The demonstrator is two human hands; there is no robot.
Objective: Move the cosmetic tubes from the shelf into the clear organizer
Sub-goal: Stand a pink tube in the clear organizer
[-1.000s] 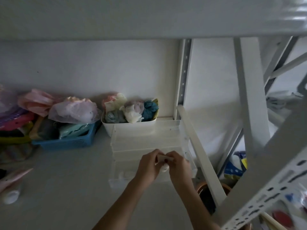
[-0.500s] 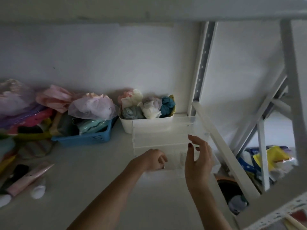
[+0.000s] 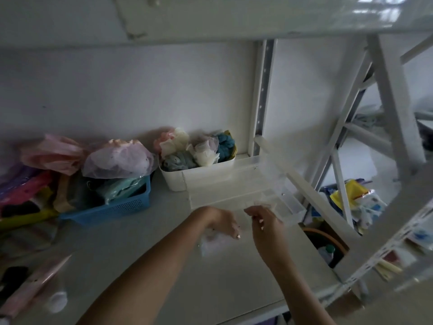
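At organizer [image 3: 246, 184] front edge: hands [image 3: 243, 221] close together.

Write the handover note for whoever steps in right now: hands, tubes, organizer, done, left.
Left hand: low on the shelf just in front of the clear organizer, over something pale and blurred; grip unclear.
Right hand: at the organizer's front edge, fingers curled; what it holds, if anything, cannot be told.
Organizer: on the shelf in front of the white bin; contents too faint to read.
Done: cannot confirm any tube inside.
Left: a pink tube and a white-capped item lie at the shelf's left front; move them in.
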